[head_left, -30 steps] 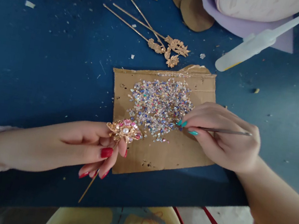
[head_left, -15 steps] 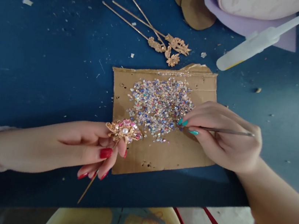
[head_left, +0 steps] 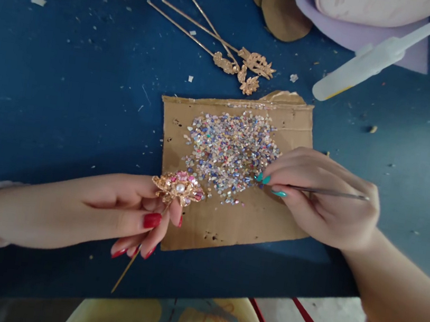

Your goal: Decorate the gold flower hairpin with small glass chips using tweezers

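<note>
Barely anything has changed in the last half second. My right hand (head_left: 325, 203) has slid a touch toward the right edge of the bench (head_left: 67, 97) and sunk slightly, taking the back end of the pick (head_left: 326, 192) with it. My left hand (head_left: 120, 211) is right where it was.

The left thumb and fingers are clamped on the stem of the hairpin (head_left: 178, 186), red nails showing. The thin gold stick runs out below my fingers and points at the bench's near edge. The hairpin's head is a gold filigree flower, lacy and bumpy, with pink stones set around a white pearl. It sits over the left side of the cardboard (head_left: 238, 223), just beside the gems (head_left: 232, 150).

My right hand is pinched shut on the pick, teal nails at the front. It's a slim grey metal rod lying almost level, and its tip is down at the right fringe of the gems.

The gems are a loose, glittery scatter of tiny chips in blue, silver, pink and pearly white, spread over the far half of the cardboard. The cardboard is a rough brown sheet, pocked with little holes, lying by the near edge of the bench, about mid-width.

The bench top is matte blue and speckled with crumbs. Toward the far edge lie three spare pins (head_left: 236, 65) with bare gold leaf heads, their sticks fanning left. A frosted white squeeze bottle (head_left: 373, 58) lies slantwise toward the far right corner.
</note>
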{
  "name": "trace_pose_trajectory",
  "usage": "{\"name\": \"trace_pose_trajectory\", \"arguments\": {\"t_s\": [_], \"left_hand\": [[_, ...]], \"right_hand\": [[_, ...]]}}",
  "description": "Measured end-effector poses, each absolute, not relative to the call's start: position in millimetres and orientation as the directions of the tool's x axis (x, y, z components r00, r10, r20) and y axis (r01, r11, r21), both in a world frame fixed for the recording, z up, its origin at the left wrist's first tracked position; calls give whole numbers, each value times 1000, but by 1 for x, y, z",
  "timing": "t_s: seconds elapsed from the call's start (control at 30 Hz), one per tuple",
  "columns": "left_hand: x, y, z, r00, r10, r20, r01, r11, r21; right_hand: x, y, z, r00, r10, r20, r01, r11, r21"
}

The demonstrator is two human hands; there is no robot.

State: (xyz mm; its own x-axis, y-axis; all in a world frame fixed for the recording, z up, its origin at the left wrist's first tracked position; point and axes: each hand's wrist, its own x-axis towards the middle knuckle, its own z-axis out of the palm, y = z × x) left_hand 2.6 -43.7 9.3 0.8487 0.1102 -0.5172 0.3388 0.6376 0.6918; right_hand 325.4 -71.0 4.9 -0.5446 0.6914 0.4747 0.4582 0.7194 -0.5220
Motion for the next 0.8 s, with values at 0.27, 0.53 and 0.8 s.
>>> {"name": "trace_pose_trajectory", "arguments": {"t_s": [0.27,0.53,0.8], "left_hand": [[3,-44,11,832,127,-539,355,625,695],[5,-43,12,828,133,-545,365,610,703],[5,-44,14,812,144,-566,387,593,706]], "right_hand": [[326,-70,5,-554,676,486,435,733,-523],[325,-71,6,-554,696,458,454,713,-534],[324,-72,5,-555,685,472,455,725,-517]]}}
